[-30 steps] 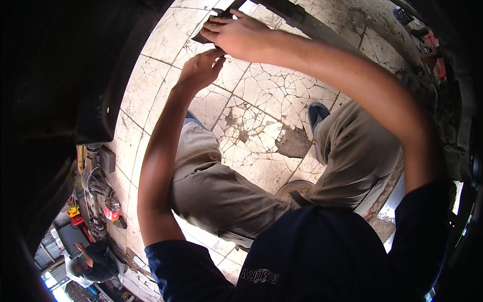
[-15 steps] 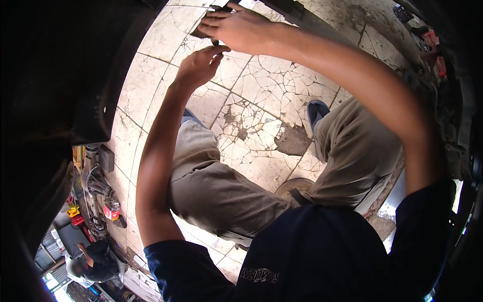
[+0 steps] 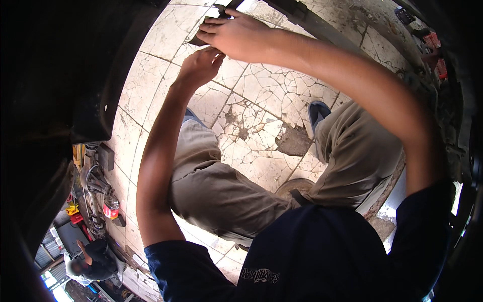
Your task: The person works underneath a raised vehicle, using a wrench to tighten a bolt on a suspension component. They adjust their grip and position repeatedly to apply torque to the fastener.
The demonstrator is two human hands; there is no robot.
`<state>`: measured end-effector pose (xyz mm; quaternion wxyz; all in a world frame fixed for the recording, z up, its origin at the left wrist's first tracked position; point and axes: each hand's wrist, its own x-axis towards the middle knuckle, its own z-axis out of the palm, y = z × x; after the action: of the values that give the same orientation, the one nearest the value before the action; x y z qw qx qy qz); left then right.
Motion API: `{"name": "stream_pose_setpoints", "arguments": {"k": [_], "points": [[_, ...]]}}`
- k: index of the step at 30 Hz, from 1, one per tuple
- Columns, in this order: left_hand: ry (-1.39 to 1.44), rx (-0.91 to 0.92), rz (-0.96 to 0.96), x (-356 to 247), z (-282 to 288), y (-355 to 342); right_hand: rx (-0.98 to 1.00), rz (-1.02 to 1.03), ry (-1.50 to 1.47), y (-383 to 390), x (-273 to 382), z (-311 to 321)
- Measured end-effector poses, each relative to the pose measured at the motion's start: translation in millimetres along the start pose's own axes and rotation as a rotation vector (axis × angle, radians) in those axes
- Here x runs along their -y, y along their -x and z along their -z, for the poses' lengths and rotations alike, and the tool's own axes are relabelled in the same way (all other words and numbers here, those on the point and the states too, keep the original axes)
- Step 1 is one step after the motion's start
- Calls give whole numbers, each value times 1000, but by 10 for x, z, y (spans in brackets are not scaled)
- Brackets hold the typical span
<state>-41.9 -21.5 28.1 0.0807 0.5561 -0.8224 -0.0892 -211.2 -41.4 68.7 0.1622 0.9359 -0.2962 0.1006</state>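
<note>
My right hand (image 3: 236, 36) reaches across the top of the view, its fingers closed over a small dark flat part (image 3: 207, 21) at the upper edge. Just below it is my left hand (image 3: 200, 65), fingers bunched together, their tips touching the underside of my right hand; I cannot see anything between them. Both forearms stretch out over my bent knees in khaki trousers (image 3: 216, 186).
A dark curved body panel (image 3: 75, 75) fills the left side. Below lies a cracked pale tile floor (image 3: 261, 100) with a broken patch (image 3: 294, 141). Tools and red parts (image 3: 103, 201) sit at lower left near another person (image 3: 95, 254). A dark bar (image 3: 312, 20) crosses the top.
Both hands have shifted slightly up toward the top edge, staying together on the dark part. The rest is as before.
</note>
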Motion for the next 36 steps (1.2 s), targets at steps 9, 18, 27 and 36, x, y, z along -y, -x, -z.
{"name": "stream_pose_setpoints", "arguments": {"k": [9,18,27,36], "points": [[0,11,11,26,-32,-7,101,-27,-65,-19,-3,79],[63,-35,-26,48,-56,3,47,-39,-39,5,-57,18],[94,-41,-57,48,-56,16,42,-46,-66,-15,-103,-2],[81,-39,-42,-11,-48,30,28,-18,20,9,-104,-56]]}}
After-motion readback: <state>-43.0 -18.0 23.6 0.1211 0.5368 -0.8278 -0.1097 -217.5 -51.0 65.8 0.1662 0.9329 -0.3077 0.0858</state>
